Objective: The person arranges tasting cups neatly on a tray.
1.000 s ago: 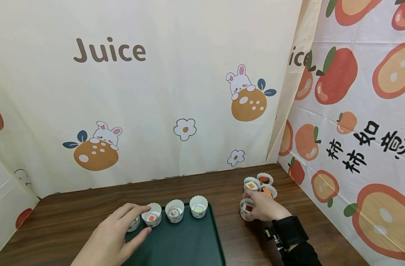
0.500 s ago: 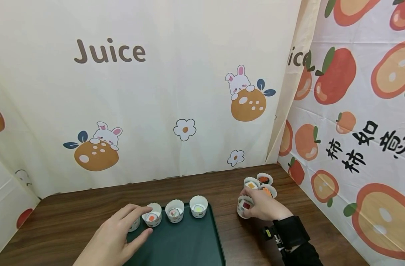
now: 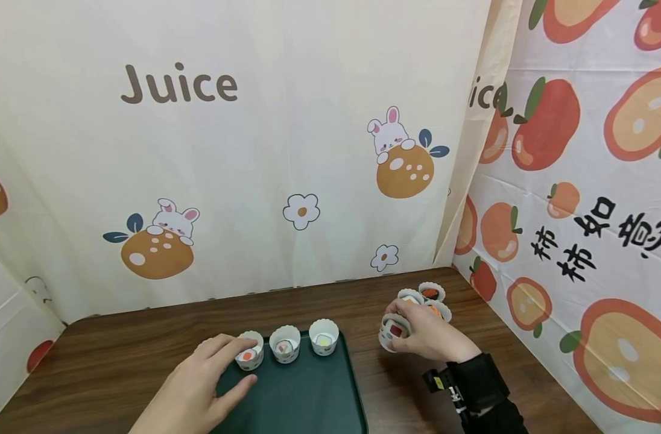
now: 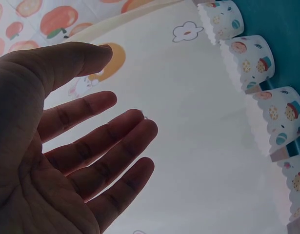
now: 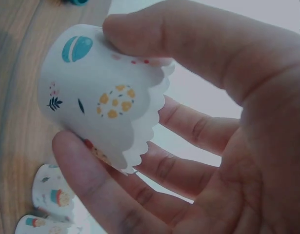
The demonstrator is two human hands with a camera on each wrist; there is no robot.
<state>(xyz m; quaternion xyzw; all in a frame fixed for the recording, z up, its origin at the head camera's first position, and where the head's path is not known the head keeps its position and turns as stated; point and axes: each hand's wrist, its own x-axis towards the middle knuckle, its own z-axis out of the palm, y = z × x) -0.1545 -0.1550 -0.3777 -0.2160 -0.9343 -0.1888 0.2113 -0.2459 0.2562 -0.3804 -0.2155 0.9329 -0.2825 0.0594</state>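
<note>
In the head view, a right hand [image 3: 432, 333] grips a paper cup [image 3: 383, 337] right of a green tray [image 3: 303, 398] on the worktop [image 3: 70, 367], while a left hand [image 3: 199, 381] spreads near other cups [image 3: 284, 335]. The left-wrist view shows its fingers outstretched; the right-wrist view, thumb and finger clasping the cup.

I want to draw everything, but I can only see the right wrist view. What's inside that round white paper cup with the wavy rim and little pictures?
Observer: In the head view, the round white paper cup held by the bare right hand has a small white piece with a dark-red square on top inside.
Operator: Cool! My view doesn't show the other hand. Is it holding a cup too?
Observer: No, the bare left hand is holding nothing.
</note>
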